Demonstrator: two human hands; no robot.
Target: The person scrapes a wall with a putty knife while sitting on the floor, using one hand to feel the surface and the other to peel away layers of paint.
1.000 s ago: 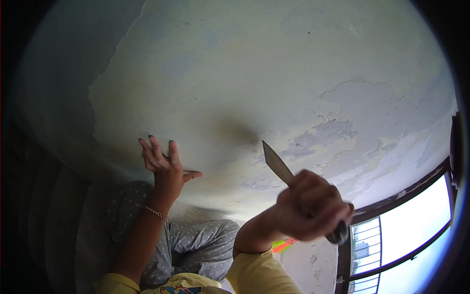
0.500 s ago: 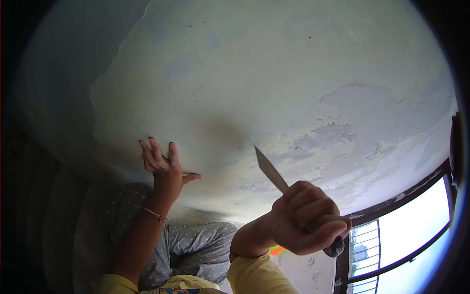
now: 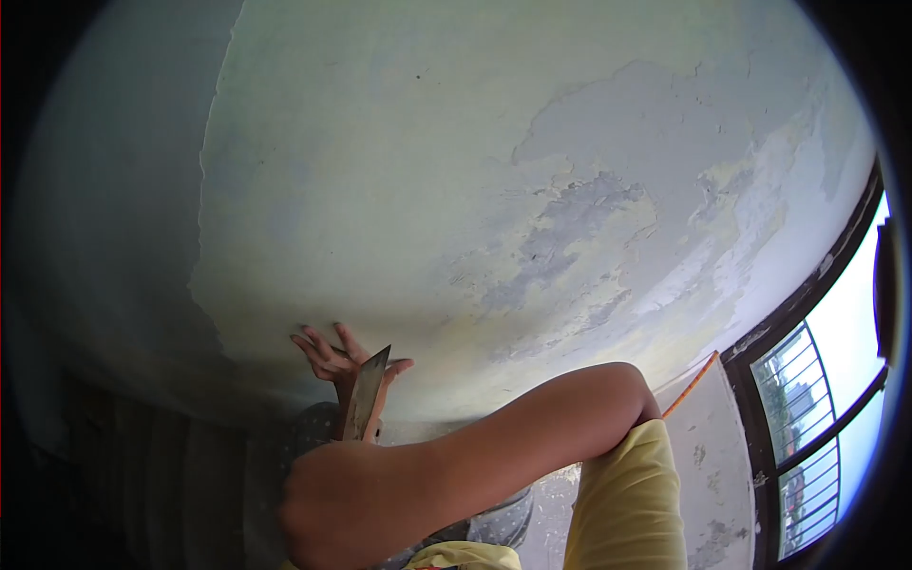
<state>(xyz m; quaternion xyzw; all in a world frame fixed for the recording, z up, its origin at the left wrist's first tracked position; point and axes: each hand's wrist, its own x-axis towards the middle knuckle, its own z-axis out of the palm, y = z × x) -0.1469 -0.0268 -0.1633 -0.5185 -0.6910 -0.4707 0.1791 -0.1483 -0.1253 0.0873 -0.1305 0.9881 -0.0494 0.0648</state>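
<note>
Nowhere readable: right hand (image 3: 332, 503) clasps scraper (image 3: 365, 399).

The wall (image 3: 456, 190) is the surface everything meets here. It is pale and weathered: a smoother, light greenish coat covers the middle, ending on the left in a ragged, peeling edge against a darker, bluish-grey area. To the right the coat is flaking, with grey and yellowish patches (image 3: 570, 228) showing through in irregular shapes that run toward the window frame (image 3: 807, 304). Low on the wall the left hand (image 3: 337, 356) lies flat against it, fingers spread, just under the edge of the pale coat
</note>
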